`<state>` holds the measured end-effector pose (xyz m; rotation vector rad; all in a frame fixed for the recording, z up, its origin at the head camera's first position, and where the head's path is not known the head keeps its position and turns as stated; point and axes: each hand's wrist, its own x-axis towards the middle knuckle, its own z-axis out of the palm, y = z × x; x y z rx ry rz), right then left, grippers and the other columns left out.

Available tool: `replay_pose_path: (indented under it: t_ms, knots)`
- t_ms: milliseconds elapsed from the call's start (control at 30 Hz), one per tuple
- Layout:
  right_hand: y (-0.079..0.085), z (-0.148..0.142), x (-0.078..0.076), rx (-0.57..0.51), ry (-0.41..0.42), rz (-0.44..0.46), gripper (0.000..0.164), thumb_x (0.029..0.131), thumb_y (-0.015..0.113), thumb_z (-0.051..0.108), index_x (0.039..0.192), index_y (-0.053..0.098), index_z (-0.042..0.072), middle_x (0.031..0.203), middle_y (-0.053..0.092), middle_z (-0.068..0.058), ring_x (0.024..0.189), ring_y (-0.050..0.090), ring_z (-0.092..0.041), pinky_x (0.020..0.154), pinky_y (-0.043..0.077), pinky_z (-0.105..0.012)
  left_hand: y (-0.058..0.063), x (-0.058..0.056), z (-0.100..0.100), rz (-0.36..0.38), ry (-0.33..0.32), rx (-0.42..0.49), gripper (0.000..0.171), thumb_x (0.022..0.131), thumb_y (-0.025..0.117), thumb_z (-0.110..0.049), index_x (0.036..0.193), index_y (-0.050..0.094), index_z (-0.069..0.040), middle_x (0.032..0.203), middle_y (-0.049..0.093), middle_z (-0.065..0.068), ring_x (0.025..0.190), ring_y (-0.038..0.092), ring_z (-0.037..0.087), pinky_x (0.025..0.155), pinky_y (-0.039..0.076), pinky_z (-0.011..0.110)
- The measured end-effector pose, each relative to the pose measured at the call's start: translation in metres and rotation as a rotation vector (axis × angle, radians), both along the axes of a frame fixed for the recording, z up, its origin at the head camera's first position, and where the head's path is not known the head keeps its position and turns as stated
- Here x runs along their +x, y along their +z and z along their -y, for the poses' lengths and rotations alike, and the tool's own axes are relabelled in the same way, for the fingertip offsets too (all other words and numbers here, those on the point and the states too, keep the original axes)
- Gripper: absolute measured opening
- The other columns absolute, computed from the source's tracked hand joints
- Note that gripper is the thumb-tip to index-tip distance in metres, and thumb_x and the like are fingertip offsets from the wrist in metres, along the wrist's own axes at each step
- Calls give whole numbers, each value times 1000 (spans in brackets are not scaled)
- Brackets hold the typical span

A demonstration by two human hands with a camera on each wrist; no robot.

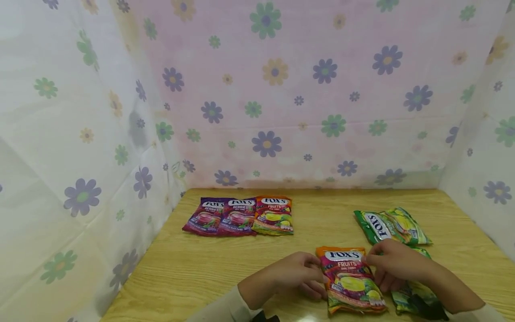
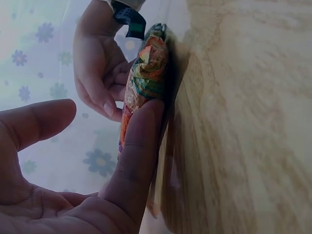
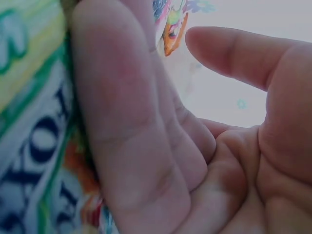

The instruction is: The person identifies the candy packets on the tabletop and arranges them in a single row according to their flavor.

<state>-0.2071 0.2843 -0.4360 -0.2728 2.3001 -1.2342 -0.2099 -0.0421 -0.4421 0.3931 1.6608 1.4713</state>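
Note:
An orange and magenta Fox's Fruits candy bag (image 1: 354, 281) lies face up near the front of the table, between both hands. My left hand (image 1: 295, 275) is at its left edge; in the left wrist view a straight finger (image 2: 139, 146) touches the bag's side, the thumb held apart. At the right edge is my right hand (image 1: 402, 266), its fingers loosely bent and the thumb apart in the right wrist view. Under that hand lies a green candy bag (image 1: 418, 293), partly hidden. Another green Fox's bag (image 1: 392, 226) rests just beyond it, turned sideways.
Toward the back left, two purple Fox's Berries bags (image 1: 205, 218) (image 1: 238, 218) and a second Fruits bag (image 1: 274, 217) lie in an overlapping row. The wooden table (image 1: 193, 268) is bordered by flowered cloth (image 1: 297, 103) at the back and sides.

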Motion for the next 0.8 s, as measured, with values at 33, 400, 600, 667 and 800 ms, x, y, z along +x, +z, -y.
replay_pose_path:
  t_ms: [33, 400, 600, 667, 800]
  knots:
    - [0, 1, -1, -10, 1, 3, 39, 106, 57, 34, 117, 70, -1, 78, 73, -15, 65, 74, -34, 56, 62, -44, 0, -1, 0, -6, 10, -2, 58, 100, 66, -20, 150, 44, 0, 123, 69, 8, 103, 76, 27, 85, 63, 34]
    - [7, 7, 1, 59, -4, 7, 40, 103, 63, 36, 118, 65, 0, 72, 74, -15, 59, 73, -33, 52, 61, -43, -5, -10, 5, -34, 42, -21, 64, 100, 66, -22, 153, 41, 2, 132, 68, 11, 97, 78, 27, 79, 64, 34]
    - [3, 7, 1, 31, 17, 62, 46, 100, 67, 39, 123, 59, -1, 75, 74, -17, 60, 73, -33, 51, 60, -41, -5, -9, 5, -19, 6, -24, 65, 100, 65, -20, 155, 39, 3, 127, 72, 12, 96, 78, 30, 77, 65, 35]
    - [2, 7, 1, 20, 25, 71, 47, 100, 68, 39, 123, 57, -1, 75, 74, -18, 60, 73, -34, 51, 60, -41, -5, -9, 5, -10, -6, -15, 65, 100, 64, -19, 156, 38, 3, 126, 73, 12, 96, 78, 29, 78, 65, 35]
    - [3, 8, 1, 15, 35, 67, 47, 98, 70, 37, 122, 56, 0, 76, 74, -18, 61, 73, -35, 51, 60, -41, -5, -9, 6, 3, -9, 10, 63, 100, 64, -17, 155, 38, 0, 120, 75, 12, 93, 78, 26, 78, 65, 35]
